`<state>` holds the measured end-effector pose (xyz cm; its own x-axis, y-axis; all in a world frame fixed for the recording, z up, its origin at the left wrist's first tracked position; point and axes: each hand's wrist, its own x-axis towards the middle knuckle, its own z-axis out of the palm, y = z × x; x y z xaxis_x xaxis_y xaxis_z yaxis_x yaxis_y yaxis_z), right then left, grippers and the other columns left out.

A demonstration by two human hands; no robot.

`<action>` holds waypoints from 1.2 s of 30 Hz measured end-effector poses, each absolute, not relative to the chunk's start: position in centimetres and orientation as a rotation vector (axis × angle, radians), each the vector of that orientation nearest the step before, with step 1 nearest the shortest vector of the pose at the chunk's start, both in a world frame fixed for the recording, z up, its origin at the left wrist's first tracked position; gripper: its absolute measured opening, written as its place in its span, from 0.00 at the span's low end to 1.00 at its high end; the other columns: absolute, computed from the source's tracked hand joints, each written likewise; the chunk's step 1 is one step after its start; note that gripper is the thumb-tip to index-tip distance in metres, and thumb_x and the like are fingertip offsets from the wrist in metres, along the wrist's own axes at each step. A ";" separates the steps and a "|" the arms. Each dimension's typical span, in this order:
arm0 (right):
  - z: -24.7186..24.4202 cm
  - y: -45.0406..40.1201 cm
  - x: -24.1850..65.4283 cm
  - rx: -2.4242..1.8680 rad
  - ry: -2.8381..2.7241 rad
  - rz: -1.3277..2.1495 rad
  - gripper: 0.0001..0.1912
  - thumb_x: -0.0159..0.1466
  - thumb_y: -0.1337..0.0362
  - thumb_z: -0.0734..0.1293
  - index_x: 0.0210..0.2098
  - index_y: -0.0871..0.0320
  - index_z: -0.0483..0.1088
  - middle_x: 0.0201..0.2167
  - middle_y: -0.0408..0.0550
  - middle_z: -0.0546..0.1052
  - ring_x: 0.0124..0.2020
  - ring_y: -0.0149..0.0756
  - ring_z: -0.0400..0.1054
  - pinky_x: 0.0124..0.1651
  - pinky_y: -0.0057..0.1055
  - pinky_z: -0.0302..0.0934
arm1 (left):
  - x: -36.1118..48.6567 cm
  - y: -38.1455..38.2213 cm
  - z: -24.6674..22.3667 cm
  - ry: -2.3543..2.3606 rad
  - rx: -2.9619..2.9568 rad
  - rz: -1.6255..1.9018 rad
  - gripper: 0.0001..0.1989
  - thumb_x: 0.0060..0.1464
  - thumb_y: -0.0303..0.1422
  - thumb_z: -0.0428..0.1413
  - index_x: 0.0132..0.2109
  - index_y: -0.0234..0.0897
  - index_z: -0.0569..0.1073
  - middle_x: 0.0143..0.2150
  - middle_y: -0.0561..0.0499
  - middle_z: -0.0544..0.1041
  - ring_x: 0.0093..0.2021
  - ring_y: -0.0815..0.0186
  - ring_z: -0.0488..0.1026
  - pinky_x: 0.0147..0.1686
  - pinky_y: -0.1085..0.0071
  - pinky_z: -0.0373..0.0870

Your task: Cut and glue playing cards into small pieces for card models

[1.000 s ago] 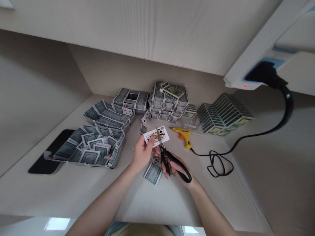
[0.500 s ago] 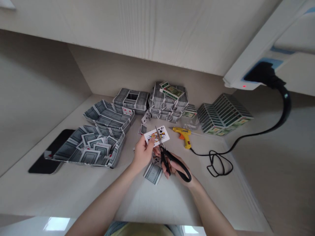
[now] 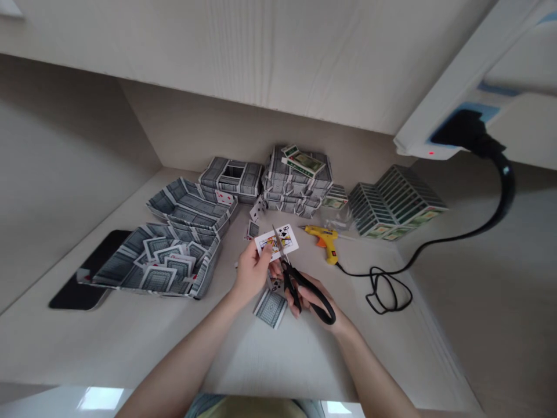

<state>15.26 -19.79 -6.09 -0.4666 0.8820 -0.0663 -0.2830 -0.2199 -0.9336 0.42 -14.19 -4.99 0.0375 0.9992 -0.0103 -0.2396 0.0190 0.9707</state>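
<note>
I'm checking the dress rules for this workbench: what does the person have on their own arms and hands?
The left hand and right hand are bare, with no gloves, rings or watch showing. The left forearm and right forearm have no sleeves over them. At the bottom edge of the view, pale yellowish clothing shows, with a blue-grey part beside it.

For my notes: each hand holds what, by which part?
Left hand: a playing card, by its left end. Right hand: black scissors, by the handles.
</note>
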 end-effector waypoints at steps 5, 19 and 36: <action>-5.9 -20.0 15.2 -0.812 -1.185 1.813 0.24 0.58 0.51 0.62 0.47 0.61 0.62 0.24 0.43 0.66 0.18 0.26 0.58 0.21 0.26 0.52 | 0.4 -14.1 -5.1 1.013 1.033 1.274 0.14 0.49 0.43 0.52 0.35 0.36 0.63 0.18 0.58 0.68 0.13 0.72 0.65 0.10 0.77 0.61; -5.0 -20.1 14.7 -0.838 -1.143 1.787 0.24 0.56 0.51 0.64 0.44 0.64 0.63 0.21 0.42 0.65 0.16 0.25 0.56 0.18 0.25 0.49 | 0.2 -14.0 -5.3 1.021 1.081 1.288 0.14 0.51 0.42 0.51 0.35 0.35 0.63 0.18 0.59 0.67 0.13 0.72 0.65 0.11 0.77 0.61; -4.9 -20.2 14.6 -0.931 -1.140 1.772 0.21 0.55 0.51 0.65 0.38 0.63 0.65 0.18 0.40 0.64 0.14 0.24 0.54 0.16 0.24 0.48 | 0.1 -14.0 -5.0 1.045 1.058 1.282 0.13 0.50 0.41 0.51 0.34 0.35 0.62 0.17 0.59 0.67 0.12 0.74 0.64 0.10 0.79 0.60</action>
